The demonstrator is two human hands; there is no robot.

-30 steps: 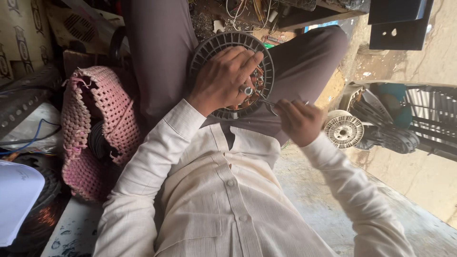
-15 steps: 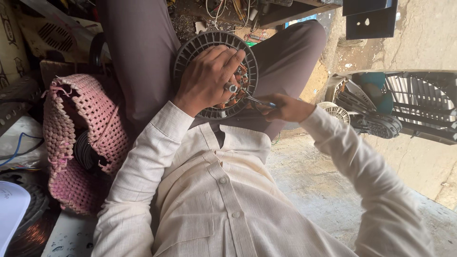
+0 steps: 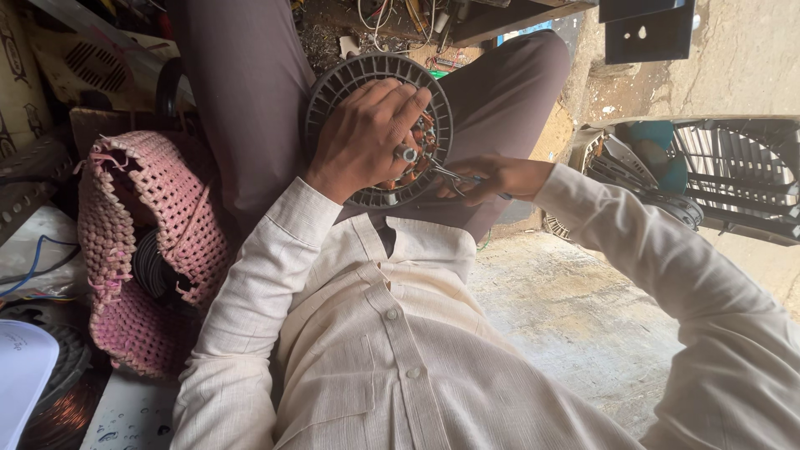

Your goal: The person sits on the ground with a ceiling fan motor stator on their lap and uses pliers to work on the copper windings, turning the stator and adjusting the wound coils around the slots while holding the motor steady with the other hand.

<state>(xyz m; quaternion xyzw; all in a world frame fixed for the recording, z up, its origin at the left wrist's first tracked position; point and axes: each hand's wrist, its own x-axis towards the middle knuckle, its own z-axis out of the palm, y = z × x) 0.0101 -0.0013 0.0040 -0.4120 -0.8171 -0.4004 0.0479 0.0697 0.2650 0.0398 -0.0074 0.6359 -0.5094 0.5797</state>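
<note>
In the head view, a round, finned grey motor housing (image 3: 377, 125) is held on the lap, between the knees, and much of it is covered by the left hand (image 3: 367, 137), which is spread flat and presses on its face. The copper-coloured windings (image 3: 422, 136) are only partly seen beside the fingers. The right hand (image 3: 492, 177) is closed around a thin metal tool (image 3: 447, 173) whose tip is lost among the windings; its kind cannot be made out. At left, a pink woven basket (image 3: 175, 217) is tipped on its side, and a dark coiled object is glimpsed inside. A fan guard (image 3: 733, 171) is cut off at the right edge. A dusty concrete floor (image 3: 575, 308) is seen below.
</note>
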